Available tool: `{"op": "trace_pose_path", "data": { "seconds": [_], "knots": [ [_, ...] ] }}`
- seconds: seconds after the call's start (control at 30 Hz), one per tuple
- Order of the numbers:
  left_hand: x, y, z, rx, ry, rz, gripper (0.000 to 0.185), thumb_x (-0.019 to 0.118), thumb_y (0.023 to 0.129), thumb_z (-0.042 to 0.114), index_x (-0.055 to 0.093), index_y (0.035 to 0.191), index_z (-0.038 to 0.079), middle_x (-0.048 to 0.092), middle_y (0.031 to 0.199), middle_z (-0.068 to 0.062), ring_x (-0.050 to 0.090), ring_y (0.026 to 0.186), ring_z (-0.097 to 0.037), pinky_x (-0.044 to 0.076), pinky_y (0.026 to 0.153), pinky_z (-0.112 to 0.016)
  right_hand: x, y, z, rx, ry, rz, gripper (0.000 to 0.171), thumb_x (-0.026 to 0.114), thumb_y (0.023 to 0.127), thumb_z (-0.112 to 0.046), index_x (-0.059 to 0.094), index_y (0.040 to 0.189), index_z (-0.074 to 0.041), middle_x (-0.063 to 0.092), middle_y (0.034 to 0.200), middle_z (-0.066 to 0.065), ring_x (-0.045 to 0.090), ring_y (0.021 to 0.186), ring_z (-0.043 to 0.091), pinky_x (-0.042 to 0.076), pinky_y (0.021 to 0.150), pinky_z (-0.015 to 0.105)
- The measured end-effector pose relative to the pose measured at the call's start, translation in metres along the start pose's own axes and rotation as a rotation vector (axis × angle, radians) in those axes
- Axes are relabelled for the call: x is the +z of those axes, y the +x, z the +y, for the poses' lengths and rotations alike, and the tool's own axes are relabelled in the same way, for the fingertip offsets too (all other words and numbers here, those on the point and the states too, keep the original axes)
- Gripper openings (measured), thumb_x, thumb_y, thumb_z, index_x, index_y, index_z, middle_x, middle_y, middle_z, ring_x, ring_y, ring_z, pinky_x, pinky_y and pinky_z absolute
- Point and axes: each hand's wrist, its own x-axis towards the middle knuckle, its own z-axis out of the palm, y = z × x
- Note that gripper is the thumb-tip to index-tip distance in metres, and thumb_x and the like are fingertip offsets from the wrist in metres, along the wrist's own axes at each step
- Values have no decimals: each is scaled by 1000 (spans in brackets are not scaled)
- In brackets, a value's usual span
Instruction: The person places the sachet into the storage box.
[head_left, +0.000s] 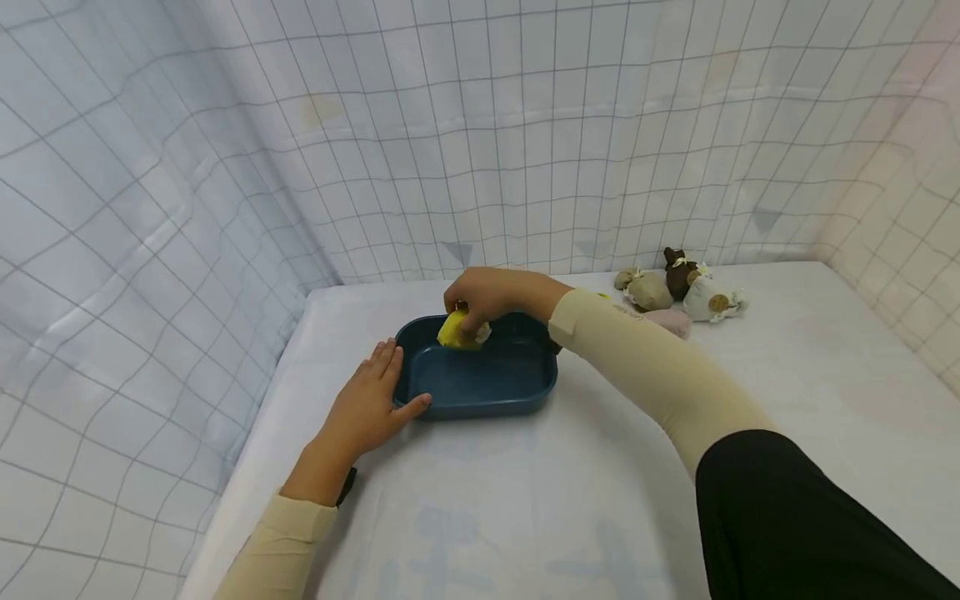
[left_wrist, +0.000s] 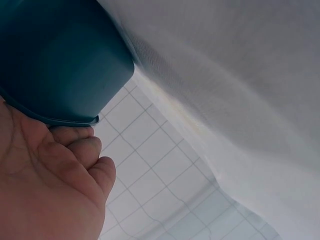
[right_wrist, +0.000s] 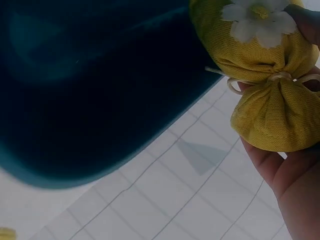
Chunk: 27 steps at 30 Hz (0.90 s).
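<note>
A blue oblong basin (head_left: 480, 408) stands on the white table. My left hand (head_left: 367, 400) rests against its left end, fingers along the rim and thumb at the near corner; in the left wrist view the fingertips touch the underside of the rim. Over the far left part of the basin, my right hand (head_left: 487, 296) holds a yellow cloth sachet (head_left: 457, 332). The right wrist view shows the sachet (right_wrist: 280, 117) gathered at the neck with a pale string, and a white flower on its front. Fingers hide part of it.
At the back right lie a beige sachet (head_left: 648, 290), a dark brown one (head_left: 678, 275), a white one (head_left: 707, 300) and a pink one (head_left: 670, 322). My right forearm partly covers the pink one. A gridded white curtain (head_left: 525, 167) hangs behind the table.
</note>
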Motion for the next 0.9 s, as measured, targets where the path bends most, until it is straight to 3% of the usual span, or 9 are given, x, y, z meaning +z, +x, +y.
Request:
{"op": "trace_pose_path", "data": {
  "seconds": [0.17, 0.5, 0.9],
  "knots": [
    [2, -2, 0, -3, -6, -11, 102, 45, 94, 71, 23, 154, -8, 15, 162, -22, 12, 150, -36, 19, 118, -54, 6, 17, -11, -32, -50, -58, 28, 75, 89, -31, 70, 110, -12, 66, 98, -3, 58, 84, 12, 49, 75, 25],
    [1, -2, 0, -5, -6, -2, 101, 46, 94, 70, 23, 154, -8, 15, 162, -22, 12, 150, -37, 19, 117, -56, 18, 38, -19, -66, -63, -72, 25, 76, 90, -30, 71, 106, -12, 65, 97, -3, 56, 85, 12, 47, 77, 24],
    [1, 2, 2, 7, -11, -8, 99, 48, 95, 67, 22, 155, -7, 14, 162, -22, 11, 150, -37, 19, 117, -55, 29, 46, -18, -88, -107, 13, 20, 73, 92, -30, 68, 103, -13, 63, 93, -2, 54, 82, 12, 46, 76, 26]
  ]
}}
